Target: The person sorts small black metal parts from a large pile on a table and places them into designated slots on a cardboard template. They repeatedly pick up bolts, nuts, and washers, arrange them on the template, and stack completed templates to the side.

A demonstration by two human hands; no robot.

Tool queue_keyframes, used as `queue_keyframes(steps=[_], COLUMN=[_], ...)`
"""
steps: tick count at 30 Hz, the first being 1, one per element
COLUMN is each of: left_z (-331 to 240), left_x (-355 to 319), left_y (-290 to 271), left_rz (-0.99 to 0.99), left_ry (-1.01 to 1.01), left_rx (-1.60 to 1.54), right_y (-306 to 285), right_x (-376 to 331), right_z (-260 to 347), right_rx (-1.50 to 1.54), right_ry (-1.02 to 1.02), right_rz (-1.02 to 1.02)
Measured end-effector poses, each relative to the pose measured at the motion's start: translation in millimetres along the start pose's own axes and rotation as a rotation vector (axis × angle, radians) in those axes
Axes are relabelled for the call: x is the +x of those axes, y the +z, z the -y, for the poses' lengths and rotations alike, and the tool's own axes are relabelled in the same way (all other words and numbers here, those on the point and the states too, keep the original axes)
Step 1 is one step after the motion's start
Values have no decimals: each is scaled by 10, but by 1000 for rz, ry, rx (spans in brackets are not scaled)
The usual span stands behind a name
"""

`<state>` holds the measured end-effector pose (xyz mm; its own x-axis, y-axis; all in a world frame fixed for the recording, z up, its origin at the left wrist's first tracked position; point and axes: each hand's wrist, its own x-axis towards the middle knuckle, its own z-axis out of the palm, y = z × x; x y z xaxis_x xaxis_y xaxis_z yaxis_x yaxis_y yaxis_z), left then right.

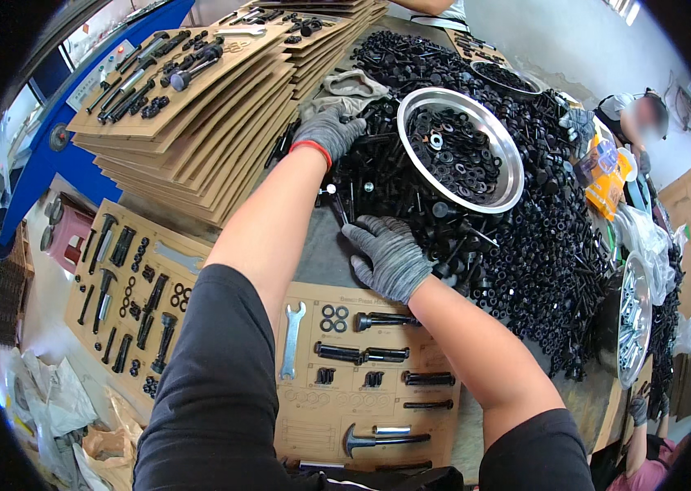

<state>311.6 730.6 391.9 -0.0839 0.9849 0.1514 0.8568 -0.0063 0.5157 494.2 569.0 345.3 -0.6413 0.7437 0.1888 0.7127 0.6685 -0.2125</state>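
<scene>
Both my hands wear grey knit gloves. My left hand (327, 132), with a red band at the wrist, rests at the left edge of a big heap of black bolts (374, 168), beside some crumpled pale work gloves (354, 88); its visible fingers are apart. Lower down, my right hand (390, 260) reaches over the heap's near edge, thumb and forefinger spread. Its forefinger tip meets the end of a long dark bolt (340, 209). Below my arms lies a cardboard panel (300, 417) bearing an open-ended wrench (291, 340), black washers (334, 318), bolts (362, 353) and a hammer (385, 440).
A steel bowl (509, 164) of washers sits on the heap. Stacked hardware panels (190, 176) rise at the left, above another filled panel (92, 315). Farther right are a mound of nuts (554, 286) and a metal tray (633, 319). Other people (633, 123) work beyond.
</scene>
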Motion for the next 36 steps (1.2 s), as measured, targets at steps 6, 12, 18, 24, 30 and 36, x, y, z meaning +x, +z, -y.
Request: queue_keyframes(steps=[6, 12, 18, 24, 30, 36], left_z=[-100, -145, -303, -548, -876, -817], left_x=[-372, -789, -1062, -832, -192, -601], left_y=[-165, -341, -348, -136, 188, 50], left_rz=[84, 136, 147, -201, 73, 8], left_ry=[19, 37, 192, 389, 389, 437], left_rx=[-72, -14, 191, 56, 386, 336], right_y=[-71, -1002, -1281, -1728, -1730, -1553], right_x=[-18, -206, -15, 115, 416, 564], right_z=[-64, 115, -521, -594, -532, -589], right_rx=[125, -382, -557, -452, -360, -392], right_ry=[-30, -104, 213, 207, 237, 273], right_rz=[-96, -677, -199, -157, -190, 50])
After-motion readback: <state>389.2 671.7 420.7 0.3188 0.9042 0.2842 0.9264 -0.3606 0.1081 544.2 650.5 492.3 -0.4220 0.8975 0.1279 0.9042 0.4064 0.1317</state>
